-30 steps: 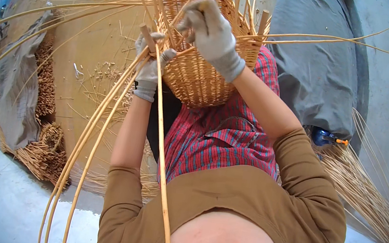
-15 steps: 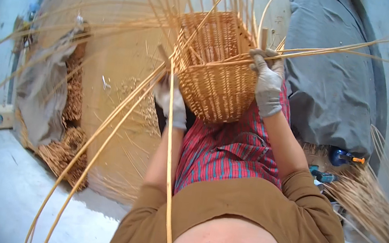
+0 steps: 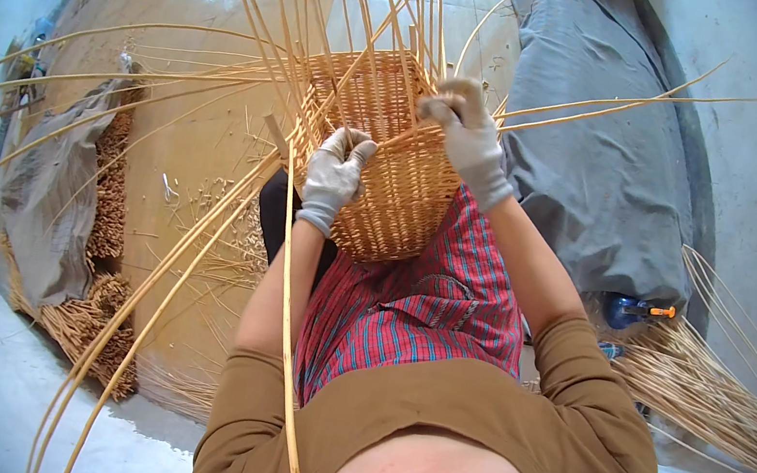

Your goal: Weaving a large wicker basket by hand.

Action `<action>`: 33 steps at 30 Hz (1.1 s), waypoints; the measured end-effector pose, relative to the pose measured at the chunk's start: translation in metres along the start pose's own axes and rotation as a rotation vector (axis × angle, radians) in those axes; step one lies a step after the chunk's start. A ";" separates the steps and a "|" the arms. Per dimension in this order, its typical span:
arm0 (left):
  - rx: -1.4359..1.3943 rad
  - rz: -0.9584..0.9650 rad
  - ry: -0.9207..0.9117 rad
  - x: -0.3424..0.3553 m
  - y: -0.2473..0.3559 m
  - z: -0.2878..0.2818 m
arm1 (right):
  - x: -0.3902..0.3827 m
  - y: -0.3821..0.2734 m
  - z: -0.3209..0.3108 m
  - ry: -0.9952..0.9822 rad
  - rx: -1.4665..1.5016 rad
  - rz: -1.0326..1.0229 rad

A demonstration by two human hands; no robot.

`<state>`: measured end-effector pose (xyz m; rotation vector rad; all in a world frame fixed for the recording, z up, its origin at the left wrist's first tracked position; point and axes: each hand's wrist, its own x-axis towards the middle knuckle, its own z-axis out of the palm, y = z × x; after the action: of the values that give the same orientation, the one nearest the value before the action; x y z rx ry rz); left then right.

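A woven wicker basket (image 3: 399, 196) rests tilted on my lap, its opening facing up and away from me. Long pale rods (image 3: 286, 321) stick out from its rim on several sides. My left hand (image 3: 332, 181), in a light grey glove, is closed in a pinch at the near rim, left of its middle. Toward the right corner, my gloved right hand (image 3: 478, 149) is raised a little over the rim with its fingers curled. A rod along the rim runs up to those fingers, which are partly blurred. The far fingertips of both hands are hard to make out.
A grey cloth (image 3: 598, 142) covers something long on the right. Bundled rods (image 3: 717, 395) lie at the lower right, beside a blue object with an orange tip (image 3: 636, 312). Brown stick bundles (image 3: 97, 322) lie partly under a cloth at left. Loose scraps (image 3: 247, 232) litter the floor board.
My left hand has come from beside the basket's left corner up onto the near rim. My right hand has moved left and lifted off the right corner post. The basket sits slightly lower and further left.
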<state>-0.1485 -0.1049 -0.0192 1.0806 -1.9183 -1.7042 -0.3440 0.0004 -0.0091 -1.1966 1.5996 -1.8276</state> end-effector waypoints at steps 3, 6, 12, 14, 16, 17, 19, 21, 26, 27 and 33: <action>0.052 0.177 0.282 0.008 -0.024 0.015 | 0.058 -0.054 0.064 -0.115 -0.614 -0.326; 0.056 0.045 0.214 0.016 0.007 0.035 | 0.099 -0.035 0.082 -0.034 -0.793 -0.473; 0.063 0.047 0.212 0.020 0.007 0.019 | -0.032 0.038 0.002 0.306 0.277 -0.295; 0.239 0.177 0.387 0.020 0.010 0.006 | -0.034 0.012 -0.002 0.221 0.219 -0.099; 0.548 0.490 0.598 0.021 0.020 0.007 | -0.032 -0.015 0.002 0.240 0.204 0.132; 0.621 0.319 0.601 0.032 0.038 0.013 | -0.030 -0.005 0.002 0.273 0.306 0.031; 0.694 0.139 0.642 0.045 0.046 0.012 | -0.051 -0.024 0.040 0.175 0.586 -0.086; 0.391 0.065 0.421 0.034 0.040 0.009 | -0.053 -0.044 0.022 0.046 -0.110 -0.301; -0.279 0.587 0.351 -0.010 0.074 0.041 | -0.022 -0.028 -0.059 0.400 0.232 0.153; -0.278 0.566 0.349 -0.009 0.061 0.052 | -0.027 -0.028 -0.061 0.444 0.306 0.161; 0.011 -0.022 0.040 0.024 0.036 0.088 | 0.071 -0.055 -0.033 0.058 -0.571 -0.359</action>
<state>-0.2364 -0.0629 -0.0083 1.1358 -1.8997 -1.6729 -0.3969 -0.0233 0.0665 -1.7864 2.1393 -1.6565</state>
